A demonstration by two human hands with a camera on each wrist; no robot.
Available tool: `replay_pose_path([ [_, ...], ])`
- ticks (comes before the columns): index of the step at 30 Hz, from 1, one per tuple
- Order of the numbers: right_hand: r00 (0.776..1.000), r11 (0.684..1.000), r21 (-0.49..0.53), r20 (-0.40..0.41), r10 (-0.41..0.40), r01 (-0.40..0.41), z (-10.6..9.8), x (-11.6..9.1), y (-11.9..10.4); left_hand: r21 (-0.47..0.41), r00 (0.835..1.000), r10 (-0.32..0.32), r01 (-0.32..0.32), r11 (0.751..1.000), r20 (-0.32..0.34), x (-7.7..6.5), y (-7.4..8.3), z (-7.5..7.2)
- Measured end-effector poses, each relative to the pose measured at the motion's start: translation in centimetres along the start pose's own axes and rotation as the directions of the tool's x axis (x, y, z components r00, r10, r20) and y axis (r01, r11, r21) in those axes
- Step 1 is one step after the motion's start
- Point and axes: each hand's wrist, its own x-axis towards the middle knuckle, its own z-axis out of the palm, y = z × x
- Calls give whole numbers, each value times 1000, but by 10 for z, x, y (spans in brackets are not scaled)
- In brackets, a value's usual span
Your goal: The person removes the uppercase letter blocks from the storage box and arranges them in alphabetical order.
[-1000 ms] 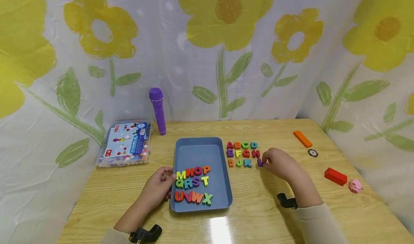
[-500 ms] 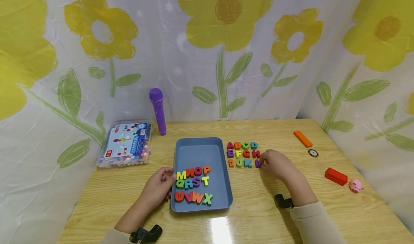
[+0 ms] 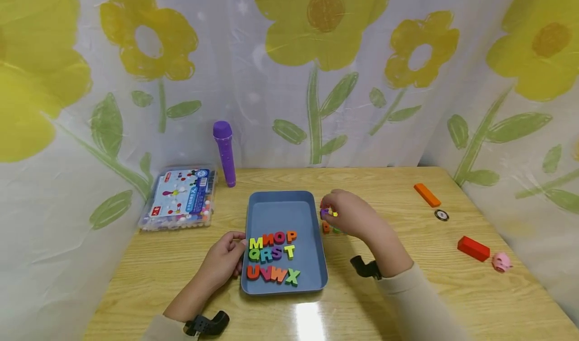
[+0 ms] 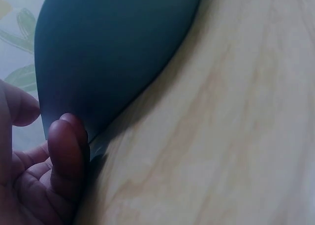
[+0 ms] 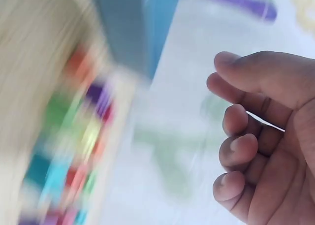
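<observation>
A blue-grey tray lies on the wooden table, with several coloured letters in three rows, M to X, in its near half. My left hand holds the tray's left side. In the left wrist view its fingertips meet the tray wall. My right hand hovers over more letters right of the tray and hides most of them; the purple E and an orange letter still show. Nothing sits between its loosely bent fingers in the right wrist view, where the letters are blurred.
At the back left are a clear plastic case of small balls and an upright purple toy microphone. On the right lie an orange block, a round black-and-white chip, a red block and a pink pig head.
My right hand was at the purple L, which shifted slightly left beside the K. Now the hand has left it and moved left over the letters. The left hand stays at the tray.
</observation>
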Motion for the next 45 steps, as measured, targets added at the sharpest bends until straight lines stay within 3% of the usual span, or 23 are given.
replay_pose_path([
  [4,992,995,-19,82,-98,100,16,33,-51,-3,1000,14,-14,1000,1,-1,2,-1],
  [7,970,983,-61,182,-162,175,36,55,-79,-10,1000,16,-16,1000,2,-1,3,-1],
  [11,940,965,-124,283,-190,232,59,73,-101,-21,1000,17,-17,1000,6,-1,3,-2],
  [14,932,961,-146,312,-182,237,70,80,-106,-25,1000,21,-21,999,9,-1,1,-3],
  [32,940,977,-109,309,-142,184,76,84,-104,-28,1000,24,-24,999,8,0,0,-2],
  [38,963,990,15,231,-141,141,46,71,-90,-31,1000,25,-25,999,3,0,0,0],
  [42,984,991,56,121,-128,122,18,49,-62,-33,1000,27,-27,999,5,0,0,0],
  [45,996,995,70,46,-73,70,4,30,-36,-27,1000,24,-24,999,5,-1,0,-2],
])
